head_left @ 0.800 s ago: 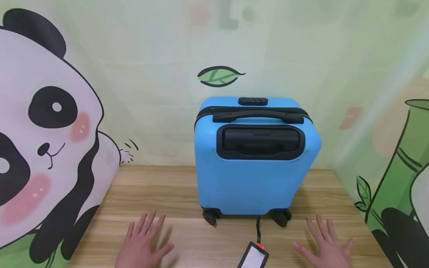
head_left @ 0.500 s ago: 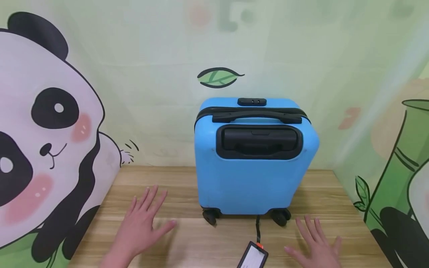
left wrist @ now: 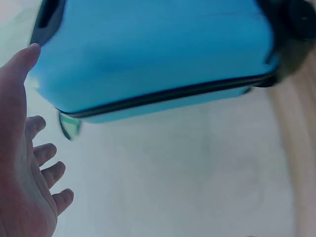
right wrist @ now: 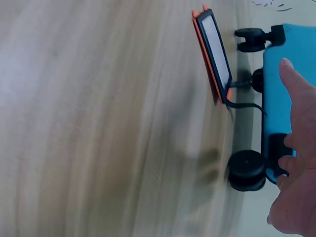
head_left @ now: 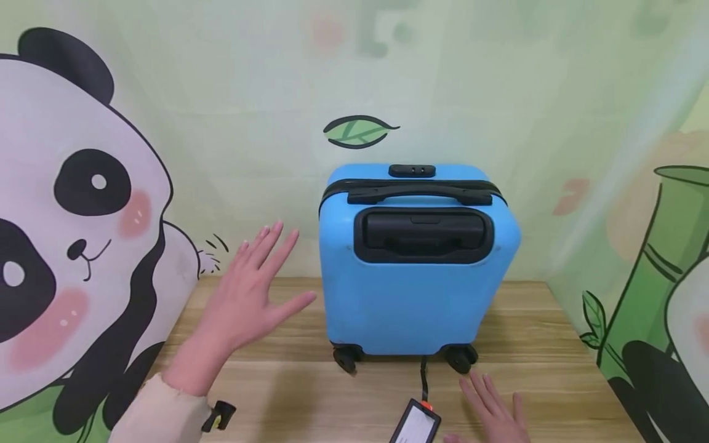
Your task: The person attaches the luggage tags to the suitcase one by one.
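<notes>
A blue hard-shell suitcase (head_left: 410,307) stands upright on its black wheels, with a black carry handle (head_left: 421,193) on top and a recessed telescopic handle (head_left: 424,229) below it. Left of the suitcase, my left hand (head_left: 249,295) is raised with fingers spread, thumb tip close to the side of the shell. The left wrist view shows the same hand (left wrist: 24,163) empty beside the blue shell (left wrist: 158,54). Low at the front right, my right hand (head_left: 495,412) has its fingers extended near the right front wheel (head_left: 460,358). It holds nothing.
A luggage tag (head_left: 416,423) in a black frame lies on the wooden table (head_left: 299,394), its black strap running under the suitcase. Behind stands a pale green backdrop (head_left: 232,154) printed with pandas, a leaf and bamboo.
My left hand has risen from the front of the table, moving forward and slightly right toward the suitcase's left side. My right hand has shifted left and a little lower in the view. The suitcase stays put.
</notes>
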{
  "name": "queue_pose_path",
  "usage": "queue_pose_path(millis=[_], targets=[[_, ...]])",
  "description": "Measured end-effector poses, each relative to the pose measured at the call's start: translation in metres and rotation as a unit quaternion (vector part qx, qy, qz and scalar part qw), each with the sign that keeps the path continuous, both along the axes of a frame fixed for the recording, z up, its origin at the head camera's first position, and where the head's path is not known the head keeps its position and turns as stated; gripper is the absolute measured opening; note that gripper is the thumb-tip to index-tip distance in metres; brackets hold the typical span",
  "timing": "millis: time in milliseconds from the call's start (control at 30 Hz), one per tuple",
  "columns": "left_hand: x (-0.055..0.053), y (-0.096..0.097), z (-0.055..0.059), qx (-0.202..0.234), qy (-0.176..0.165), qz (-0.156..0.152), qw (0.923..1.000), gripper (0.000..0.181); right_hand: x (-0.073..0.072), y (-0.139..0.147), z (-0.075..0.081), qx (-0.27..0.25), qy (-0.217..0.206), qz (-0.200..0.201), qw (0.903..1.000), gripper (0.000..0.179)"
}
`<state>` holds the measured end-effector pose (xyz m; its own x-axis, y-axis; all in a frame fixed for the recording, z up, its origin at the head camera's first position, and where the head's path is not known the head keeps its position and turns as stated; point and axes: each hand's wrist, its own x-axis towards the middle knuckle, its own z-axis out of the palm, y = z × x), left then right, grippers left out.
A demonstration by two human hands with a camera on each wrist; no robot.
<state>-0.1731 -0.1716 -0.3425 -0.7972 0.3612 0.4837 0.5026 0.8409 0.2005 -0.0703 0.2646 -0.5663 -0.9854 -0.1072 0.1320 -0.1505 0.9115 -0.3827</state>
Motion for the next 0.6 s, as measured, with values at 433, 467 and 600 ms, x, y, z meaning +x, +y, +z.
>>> queue_pose_path(millis=[433, 467, 600], targets=[[-0.032, 0.052, 0.063, -0.028, 0.005, -0.033, 0.999, 0.098, -0.007, -0.014, -0.015, -0.05, -0.153, 0.057, 0.9853, 0.111], [-0.034, 0.055, 0.065, -0.03, 0.002, -0.033, 0.999, 0.098, -0.008, -0.015, -0.016, -0.054, -0.173, 0.059, 0.9817, 0.112], [-0.041, 0.066, 0.072, -0.034, -0.01, -0.038, 0.9986, 0.097, -0.01, -0.021, -0.024, -0.07, -0.194, 0.073, 0.9757, 0.113]])
